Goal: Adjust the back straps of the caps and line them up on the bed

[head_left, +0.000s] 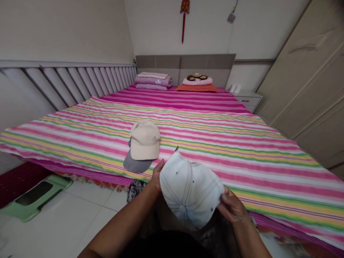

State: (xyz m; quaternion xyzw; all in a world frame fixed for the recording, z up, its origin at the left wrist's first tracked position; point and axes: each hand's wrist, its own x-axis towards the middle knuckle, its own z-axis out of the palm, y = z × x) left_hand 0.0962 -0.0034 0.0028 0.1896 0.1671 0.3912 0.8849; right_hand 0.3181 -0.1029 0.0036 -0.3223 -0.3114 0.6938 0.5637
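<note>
A pale, whitish baseball cap (188,190) is held between both hands over the front edge of the bed, its crown and top button facing me. My left hand (158,175) grips its left edge, with the fingers partly hidden behind the cloth. On the right side, my right hand (233,204) pinches the cap's edge between thumb and fingers. To the left on the bed lies a beige cap (145,139) with a small logo. It rests on top of a grey cap (137,163), whose brim sticks out below.
A striped sheet (80,132) covers the bed. Folded purple bedding (153,81) and an orange-and-pink pile (197,84) sit by the headboard (166,64). A green plastic stool (40,197) stands on the floor at left. A white nightstand (248,100) is at the far right.
</note>
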